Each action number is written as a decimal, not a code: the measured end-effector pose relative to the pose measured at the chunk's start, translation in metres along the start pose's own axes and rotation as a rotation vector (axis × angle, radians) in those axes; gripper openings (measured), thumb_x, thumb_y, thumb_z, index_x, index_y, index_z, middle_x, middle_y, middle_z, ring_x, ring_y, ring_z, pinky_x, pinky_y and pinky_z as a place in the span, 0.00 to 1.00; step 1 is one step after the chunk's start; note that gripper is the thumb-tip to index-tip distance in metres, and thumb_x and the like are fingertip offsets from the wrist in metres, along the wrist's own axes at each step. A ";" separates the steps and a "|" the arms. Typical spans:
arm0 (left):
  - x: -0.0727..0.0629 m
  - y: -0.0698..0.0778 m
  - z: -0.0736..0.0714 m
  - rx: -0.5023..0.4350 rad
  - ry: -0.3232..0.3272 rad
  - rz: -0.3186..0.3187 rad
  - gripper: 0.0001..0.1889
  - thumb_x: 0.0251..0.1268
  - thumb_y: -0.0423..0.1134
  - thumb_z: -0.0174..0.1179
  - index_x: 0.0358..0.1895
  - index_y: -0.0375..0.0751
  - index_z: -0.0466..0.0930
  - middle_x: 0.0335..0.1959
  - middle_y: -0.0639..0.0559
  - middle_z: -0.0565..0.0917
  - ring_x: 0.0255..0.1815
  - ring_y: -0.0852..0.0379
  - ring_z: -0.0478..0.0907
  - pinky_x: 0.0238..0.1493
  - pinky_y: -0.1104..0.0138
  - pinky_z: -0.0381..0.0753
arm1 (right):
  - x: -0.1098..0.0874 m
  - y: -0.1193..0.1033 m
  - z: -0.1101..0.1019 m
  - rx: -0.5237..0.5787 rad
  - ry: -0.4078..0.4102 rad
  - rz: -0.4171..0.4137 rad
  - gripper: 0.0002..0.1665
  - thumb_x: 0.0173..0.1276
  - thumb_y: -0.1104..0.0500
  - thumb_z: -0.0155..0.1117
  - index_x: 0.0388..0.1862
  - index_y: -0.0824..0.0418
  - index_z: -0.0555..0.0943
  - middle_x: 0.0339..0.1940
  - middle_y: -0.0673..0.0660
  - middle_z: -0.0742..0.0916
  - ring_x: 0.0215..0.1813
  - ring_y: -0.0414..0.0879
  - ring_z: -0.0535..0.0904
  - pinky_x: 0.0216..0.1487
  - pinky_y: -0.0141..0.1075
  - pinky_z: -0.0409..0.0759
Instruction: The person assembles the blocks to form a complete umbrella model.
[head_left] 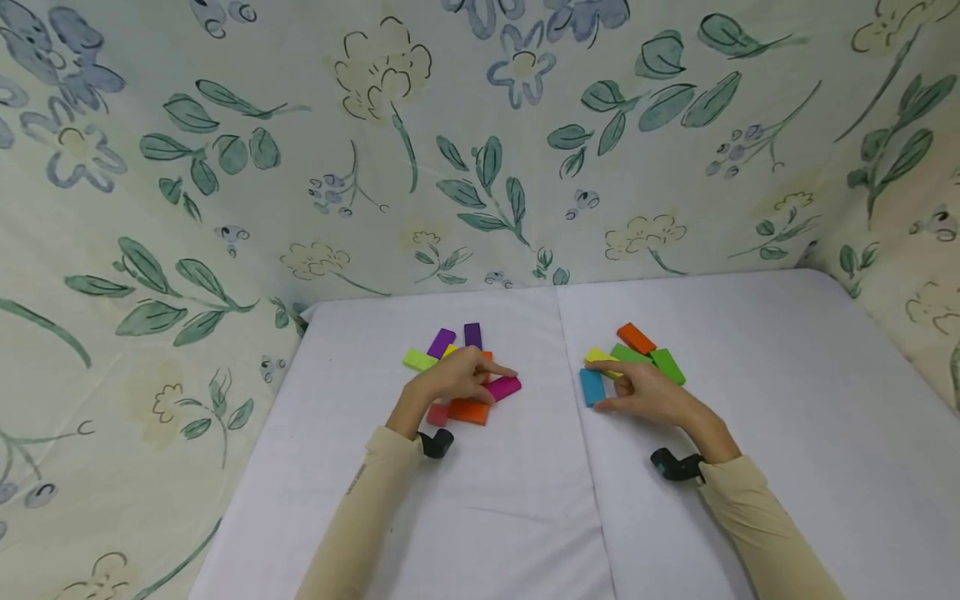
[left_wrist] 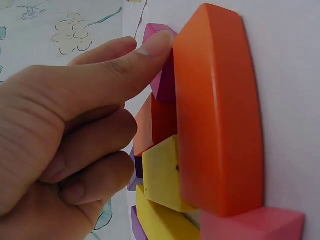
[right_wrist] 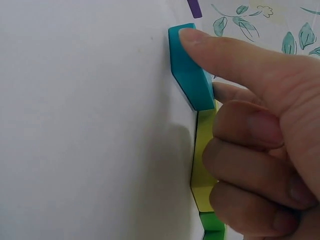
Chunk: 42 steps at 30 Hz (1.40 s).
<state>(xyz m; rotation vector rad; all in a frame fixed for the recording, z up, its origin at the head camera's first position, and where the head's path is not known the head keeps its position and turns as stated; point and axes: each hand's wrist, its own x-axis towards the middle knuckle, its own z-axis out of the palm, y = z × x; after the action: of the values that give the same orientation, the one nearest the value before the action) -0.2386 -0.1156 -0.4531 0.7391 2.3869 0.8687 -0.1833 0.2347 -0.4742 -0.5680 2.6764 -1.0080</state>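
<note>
My left hand (head_left: 459, 375) pinches a magenta block (head_left: 503, 388) between thumb and index finger at the right side of the left group of blocks. In the left wrist view an orange block (left_wrist: 220, 115) lies right beside the thumb, with yellow blocks (left_wrist: 162, 172) and a pink block (left_wrist: 255, 225) by it. My right hand (head_left: 645, 392) has its thumb and index finger at opposite ends of a blue block (head_left: 592, 387). Its other fingers are curled over a yellow block (right_wrist: 204, 155). The left hand hides part of its group.
Purple blocks (head_left: 472, 335) and a lime block (head_left: 419, 359) lie beyond my left hand. Past the right hand are a green block (head_left: 667, 366) and an orange-red block (head_left: 637, 337). Both groups rest on a white cloth-covered table (head_left: 517, 500), with floral fabric (head_left: 480, 225) hanging behind.
</note>
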 end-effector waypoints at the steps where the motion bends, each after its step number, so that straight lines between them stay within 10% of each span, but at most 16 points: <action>1: 0.001 0.001 0.000 0.018 0.002 0.002 0.27 0.57 0.36 0.78 0.62 0.55 0.86 0.18 0.56 0.60 0.19 0.59 0.57 0.25 0.71 0.57 | 0.000 0.000 0.000 0.003 0.000 -0.002 0.40 0.61 0.53 0.81 0.71 0.59 0.77 0.17 0.44 0.66 0.21 0.36 0.59 0.27 0.30 0.57; 15: 0.006 0.014 0.019 0.170 0.188 -0.066 0.31 0.52 0.49 0.81 0.63 0.53 0.85 0.17 0.57 0.62 0.20 0.59 0.60 0.25 0.70 0.56 | 0.002 0.003 0.003 -0.005 0.015 -0.003 0.41 0.61 0.52 0.81 0.72 0.58 0.77 0.18 0.45 0.68 0.22 0.37 0.62 0.28 0.30 0.59; 32: 0.004 0.007 0.007 0.053 0.043 -0.066 0.33 0.54 0.38 0.80 0.66 0.53 0.83 0.17 0.55 0.63 0.20 0.58 0.61 0.24 0.69 0.58 | 0.002 0.008 0.002 0.115 -0.015 -0.007 0.42 0.60 0.55 0.81 0.72 0.59 0.76 0.18 0.45 0.68 0.22 0.35 0.61 0.27 0.29 0.58; 42: 0.009 0.017 0.009 0.033 0.109 -0.092 0.30 0.55 0.43 0.80 0.64 0.49 0.84 0.16 0.55 0.61 0.17 0.58 0.59 0.22 0.69 0.58 | 0.002 0.009 0.001 0.116 -0.006 0.007 0.41 0.60 0.52 0.81 0.71 0.58 0.77 0.18 0.46 0.68 0.22 0.35 0.62 0.27 0.31 0.58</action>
<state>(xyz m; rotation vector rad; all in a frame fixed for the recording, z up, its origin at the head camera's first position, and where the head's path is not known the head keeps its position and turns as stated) -0.2344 -0.0955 -0.4494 0.6034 2.5148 0.8539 -0.1870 0.2395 -0.4815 -0.5374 2.5921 -1.1484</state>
